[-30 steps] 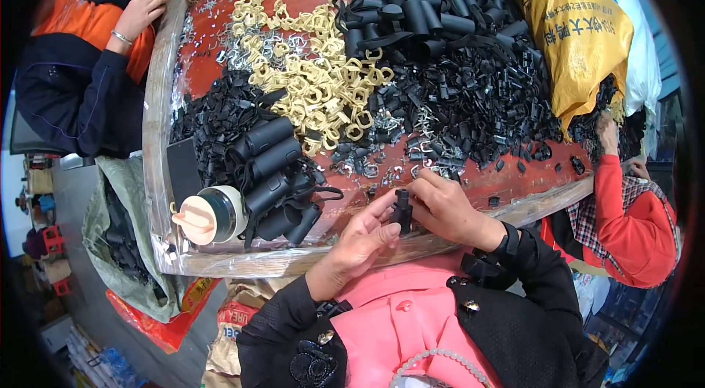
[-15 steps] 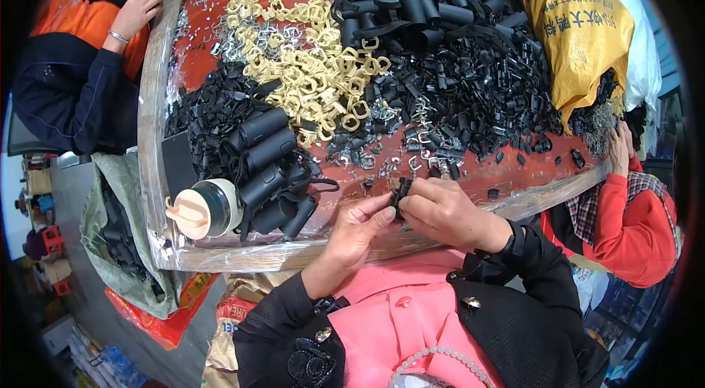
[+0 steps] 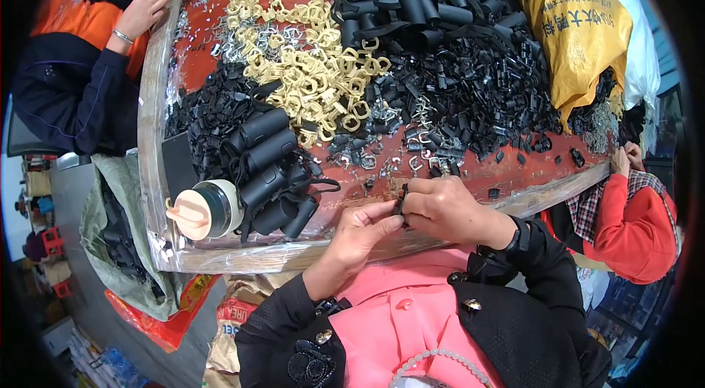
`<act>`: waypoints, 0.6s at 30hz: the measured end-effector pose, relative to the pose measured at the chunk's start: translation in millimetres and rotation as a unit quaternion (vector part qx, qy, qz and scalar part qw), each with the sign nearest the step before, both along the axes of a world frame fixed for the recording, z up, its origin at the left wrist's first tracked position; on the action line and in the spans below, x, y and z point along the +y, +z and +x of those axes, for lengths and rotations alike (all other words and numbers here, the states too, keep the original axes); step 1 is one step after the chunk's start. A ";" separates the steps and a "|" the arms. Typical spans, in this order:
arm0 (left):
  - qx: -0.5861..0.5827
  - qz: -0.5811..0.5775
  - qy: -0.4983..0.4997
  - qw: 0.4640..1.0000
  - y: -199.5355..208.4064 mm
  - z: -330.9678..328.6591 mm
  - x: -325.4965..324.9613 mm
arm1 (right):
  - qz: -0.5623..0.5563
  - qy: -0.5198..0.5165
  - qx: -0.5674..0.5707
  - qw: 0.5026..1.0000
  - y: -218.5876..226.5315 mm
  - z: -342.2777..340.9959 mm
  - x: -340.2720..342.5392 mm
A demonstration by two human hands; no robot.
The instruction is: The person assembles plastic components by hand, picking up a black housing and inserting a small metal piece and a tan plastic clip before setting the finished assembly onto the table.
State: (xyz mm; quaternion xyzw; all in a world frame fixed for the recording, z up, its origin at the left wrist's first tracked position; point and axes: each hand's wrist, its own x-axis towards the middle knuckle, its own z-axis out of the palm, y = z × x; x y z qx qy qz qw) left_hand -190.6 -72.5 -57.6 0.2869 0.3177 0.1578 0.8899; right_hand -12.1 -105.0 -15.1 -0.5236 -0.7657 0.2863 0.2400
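Over the table's near edge, my left hand (image 3: 361,234) and my right hand (image 3: 452,208) meet around a small black plastic part (image 3: 402,200). Both hands pinch it between thumb and fingers; most of it is hidden behind them. Just beyond lie loose metal clips (image 3: 415,162) and a large heap of small black plastic pieces (image 3: 470,87). To the left of my left hand is a stack of black cylinders with straps (image 3: 268,167). A pile of cream-coloured plastic rings (image 3: 323,72) spreads farther back.
A cup with a peach lid (image 3: 194,215) stands at the table's near left corner. The wooden table rim (image 3: 250,259) is wrapped in film. More black cylinders (image 3: 426,6) and a yellow woven sack (image 3: 573,28) lie at the back. Co-workers' hands (image 3: 147,9) (image 3: 624,159) are at both sides.
My hands have shifted slightly and still pinch the black part, of which less shows now. The right co-worker's hands have come lower and together; the left co-worker's have moved slightly.
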 end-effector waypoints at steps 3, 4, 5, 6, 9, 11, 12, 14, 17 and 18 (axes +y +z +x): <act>-0.024 -0.047 0.020 0.998 -3.2 -0.2 1.8 | 0.010 -0.008 0.044 0.999 -7.1 1.6 1.1; -0.036 -0.066 0.027 0.997 -4.3 0.3 2.2 | 0.019 -0.013 0.072 0.997 -9.8 3.1 1.2; -0.047 -0.085 0.035 0.995 -5.2 0.8 2.7 | 0.027 -0.018 0.100 0.994 -11.2 5.1 1.2; -0.058 -0.103 0.043 0.992 -5.5 1.1 3.2 | 0.026 -0.018 0.101 0.994 -11.4 8.4 0.7; -0.072 -0.121 0.047 0.989 -4.9 0.1 6.3 | 0.030 -0.115 0.090 0.989 -13.8 24.0 -0.9; -0.080 -0.128 0.047 0.987 -4.4 -0.2 8.2 | 0.059 -0.112 0.036 0.991 -22.7 34.1 0.8; -0.084 -0.129 0.050 0.987 -4.2 -0.1 8.6 | 0.087 -0.111 -0.020 0.990 -28.2 38.5 2.0; -0.091 -0.131 0.055 0.986 -3.8 0.0 8.8 | 0.117 -0.110 -0.076 0.984 -33.6 39.8 3.7; -0.088 -0.133 0.054 0.986 -2.6 -0.5 7.6 | 0.147 -0.072 -0.180 0.970 -39.1 32.9 5.6; -0.086 -0.136 0.054 0.986 -2.4 -1.0 7.3 | 0.149 -0.072 -0.180 0.970 -40.5 32.6 6.8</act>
